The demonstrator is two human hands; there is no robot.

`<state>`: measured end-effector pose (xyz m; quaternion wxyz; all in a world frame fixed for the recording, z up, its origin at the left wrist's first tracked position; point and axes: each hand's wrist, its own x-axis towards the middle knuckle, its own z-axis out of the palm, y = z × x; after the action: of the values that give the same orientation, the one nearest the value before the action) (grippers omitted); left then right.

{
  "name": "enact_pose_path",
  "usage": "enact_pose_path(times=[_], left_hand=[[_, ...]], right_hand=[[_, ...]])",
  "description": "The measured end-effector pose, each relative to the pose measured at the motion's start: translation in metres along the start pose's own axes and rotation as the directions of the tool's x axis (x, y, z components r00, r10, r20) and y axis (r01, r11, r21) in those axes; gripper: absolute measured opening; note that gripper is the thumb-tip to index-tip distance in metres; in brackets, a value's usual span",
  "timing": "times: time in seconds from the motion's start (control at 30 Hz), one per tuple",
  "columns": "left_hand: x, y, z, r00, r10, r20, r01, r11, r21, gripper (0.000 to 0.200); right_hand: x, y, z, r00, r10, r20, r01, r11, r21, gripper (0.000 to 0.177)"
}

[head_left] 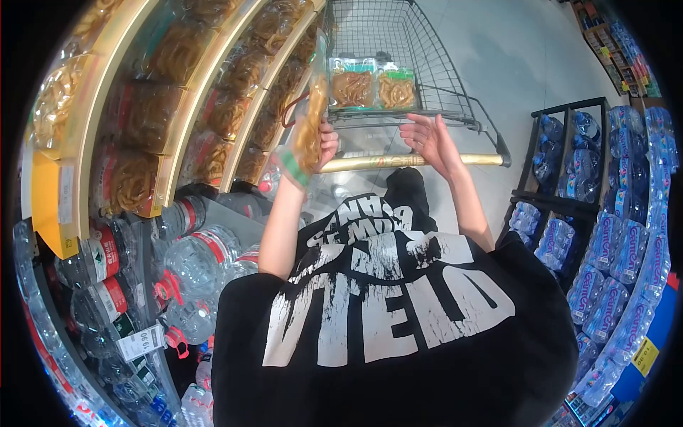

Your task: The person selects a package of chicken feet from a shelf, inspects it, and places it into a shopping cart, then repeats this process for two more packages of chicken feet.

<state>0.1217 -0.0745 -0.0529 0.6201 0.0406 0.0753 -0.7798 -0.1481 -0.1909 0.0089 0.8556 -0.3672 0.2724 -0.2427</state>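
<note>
The left hand [326, 144] grips a noodle packet [311, 121] just beside the shelf edge [245, 132]. The right hand [428, 140] is spread wide over the cart handle [477, 159], with open floor [519, 64] beyond.

Two green-topped clear plastic packets of brown twisted snacks [353, 87] [397, 90] lie in one grey wire shopping cart [427, 64], upper centre. Two bare hands show below it, the left hand [326, 146] and the right hand [427, 139]. One third packet [311, 124] is in the left. The clear plastic water bottles [199, 260], lower left, are too many to count.

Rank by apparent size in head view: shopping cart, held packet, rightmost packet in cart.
1. Shopping cart
2. Packet in the left hand, though nearer the camera
3. Rightmost packet in the cart
</note>
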Motion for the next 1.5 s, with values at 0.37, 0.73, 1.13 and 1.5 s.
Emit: enact_pose_path(times=[0.37,0.73,1.13,1.5], left_hand=[[0.007,-0.009,0.033,0.945,0.072,-0.320,0.096,0.872,0.480,0.039],[0.009,-0.022,0.046,0.953,0.148,-0.263,0.123,0.605,0.786,0.035],[0.014,-0.027,0.027,0.924,0.290,-0.249,0.051,0.552,0.832,0.059],[0.025,-0.071,0.055,0.694,0.718,-0.047,0.452,-0.384,0.805,0.049]], right_hand=[[0.004,-0.004,0.004,0.998,0.056,0.037,-0.057,0.998,0.014,0.066],[0.010,-0.001,-0.002,0.985,0.121,-0.124,-0.141,0.976,-0.168,0.044],[0.026,-0.041,-0.043,0.942,-0.197,-0.271,0.212,0.977,0.029,0.040],[0.163,-0.083,-0.141,0.654,-0.551,-0.518,0.056,0.718,-0.694,0.042]])
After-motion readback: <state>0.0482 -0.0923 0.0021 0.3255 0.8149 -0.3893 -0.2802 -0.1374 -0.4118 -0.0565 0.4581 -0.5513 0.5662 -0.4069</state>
